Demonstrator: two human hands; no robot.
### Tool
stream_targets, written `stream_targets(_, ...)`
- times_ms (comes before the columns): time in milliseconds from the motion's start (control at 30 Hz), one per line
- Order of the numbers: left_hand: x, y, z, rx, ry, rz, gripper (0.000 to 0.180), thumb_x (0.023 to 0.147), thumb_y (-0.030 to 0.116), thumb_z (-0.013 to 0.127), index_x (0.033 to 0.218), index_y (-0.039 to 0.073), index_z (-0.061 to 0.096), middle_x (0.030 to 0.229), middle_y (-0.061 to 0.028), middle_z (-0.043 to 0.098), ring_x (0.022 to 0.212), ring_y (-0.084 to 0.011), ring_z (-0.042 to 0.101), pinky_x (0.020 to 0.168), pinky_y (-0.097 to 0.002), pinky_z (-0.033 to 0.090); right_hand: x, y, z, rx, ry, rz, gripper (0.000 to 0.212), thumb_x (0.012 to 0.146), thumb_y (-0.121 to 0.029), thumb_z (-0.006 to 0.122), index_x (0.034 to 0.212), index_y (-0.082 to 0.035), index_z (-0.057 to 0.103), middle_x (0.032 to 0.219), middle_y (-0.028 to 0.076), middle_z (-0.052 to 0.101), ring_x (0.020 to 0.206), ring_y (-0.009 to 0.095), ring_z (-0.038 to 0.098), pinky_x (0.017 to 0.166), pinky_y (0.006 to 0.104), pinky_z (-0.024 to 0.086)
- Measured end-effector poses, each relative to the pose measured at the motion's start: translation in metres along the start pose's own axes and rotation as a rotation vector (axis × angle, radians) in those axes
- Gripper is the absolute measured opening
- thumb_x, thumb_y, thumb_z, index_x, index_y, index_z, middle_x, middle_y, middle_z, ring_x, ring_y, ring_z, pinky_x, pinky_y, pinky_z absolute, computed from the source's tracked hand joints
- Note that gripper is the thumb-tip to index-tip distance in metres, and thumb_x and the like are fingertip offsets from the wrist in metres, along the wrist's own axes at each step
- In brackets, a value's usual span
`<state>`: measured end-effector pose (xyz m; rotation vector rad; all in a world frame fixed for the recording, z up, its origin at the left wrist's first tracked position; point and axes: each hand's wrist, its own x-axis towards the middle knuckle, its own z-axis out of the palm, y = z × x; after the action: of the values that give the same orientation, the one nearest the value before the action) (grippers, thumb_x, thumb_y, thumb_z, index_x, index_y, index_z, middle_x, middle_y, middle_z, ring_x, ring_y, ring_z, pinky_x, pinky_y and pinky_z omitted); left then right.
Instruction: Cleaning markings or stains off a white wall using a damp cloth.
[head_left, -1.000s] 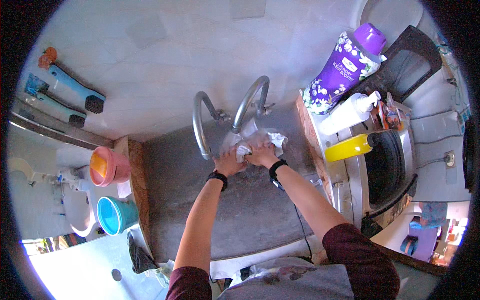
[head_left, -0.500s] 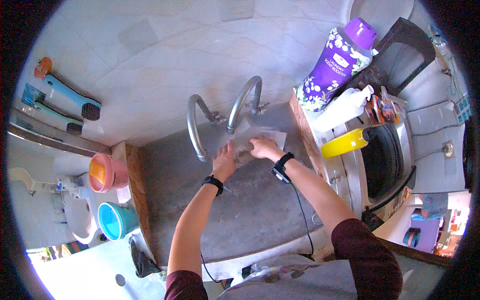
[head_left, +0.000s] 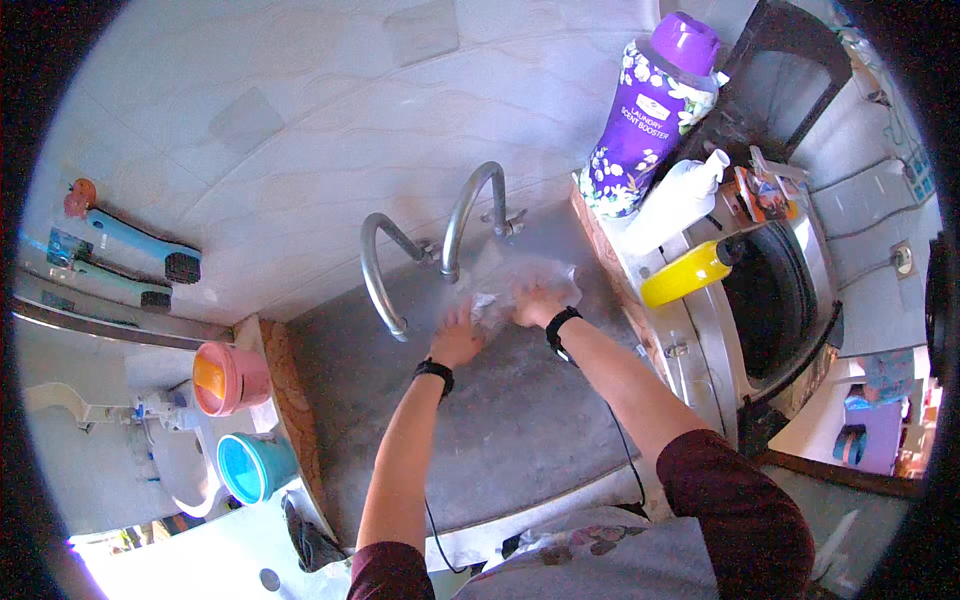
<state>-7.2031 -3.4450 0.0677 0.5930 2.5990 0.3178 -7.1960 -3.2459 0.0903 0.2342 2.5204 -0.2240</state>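
Below two curved metal taps (head_left: 470,215), both my hands are at work on a whitish, half see-through thin sheet (head_left: 490,310). It is crumpled and blurred; whether it is cloth or plastic I cannot make out. My left hand (head_left: 458,338) has its fingers closed on the sheet's near left side. My right hand (head_left: 540,302) grips it farther right, and folds of the sheet cover its fingertips. Under the hands is the grey bottom of a wide basin (head_left: 450,440). Each wrist wears a black band.
A purple flowered bottle (head_left: 645,120), a white pump bottle (head_left: 675,205) and a yellow bottle (head_left: 690,274) line the right ledge, beside a top-loading washing machine (head_left: 770,310). Pink (head_left: 232,378) and turquoise (head_left: 258,466) tubs stand left. Brushes (head_left: 145,240) hang on the left wall.
The view has shifted a little. Both hands have come slightly nearer, away from the taps, and the sheet looks more bunched up around the fingers of my right hand.
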Motion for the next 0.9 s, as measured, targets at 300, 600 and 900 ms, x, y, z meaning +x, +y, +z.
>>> stream_targets(300, -0.011, 0.005, -0.042, 0.041, -0.137, -0.023, 0.074, 0.063, 0.033, 0.070, 0.125, 0.005, 0.041, 0.113, -0.0209, 0.055, 0.106, -0.0364, 0.052, 0.087, -0.0426, 0.045, -0.029, 0.027, -0.033, 0.130, 0.024, -0.278, 0.052, 0.073, -0.020, 0.062, 0.121, -0.006, 0.048, 0.104, 0.019, 0.059, 0.098, 0.031, 0.057, 0.082, 0.0372, 0.045)
stream_targets(600, -0.070, 0.075, -0.130, -0.352, -0.339, -0.022, 0.044, 0.064, 0.040, 0.064, 0.078, -0.001, 0.063, 0.065, -0.0100, 0.060, 0.059, -0.0182, 0.057, 0.051, -0.0284, 0.043, -0.122, -0.019, -0.059, 0.316, 0.256, -0.674, 0.050, 0.062, -0.024, 0.072, 0.105, -0.007, 0.056, 0.096, 0.015, 0.061, 0.091, 0.033, 0.057, 0.074, 0.0400, 0.046)
stream_targets(900, -0.113, 0.040, -0.159, -1.127, -0.429, -0.079, 0.043, 0.090, 0.041, 0.040, 0.097, 0.003, 0.059, 0.080, -0.0042, 0.059, 0.069, -0.0133, 0.053, 0.064, -0.0288, 0.046, -0.163, -0.011, -0.106, 0.554, 0.563, -0.969, 0.019, 0.065, -0.014, 0.068, 0.074, -0.002, 0.056, 0.072, 0.015, 0.057, 0.067, 0.032, 0.058, 0.058, 0.0374, 0.045)
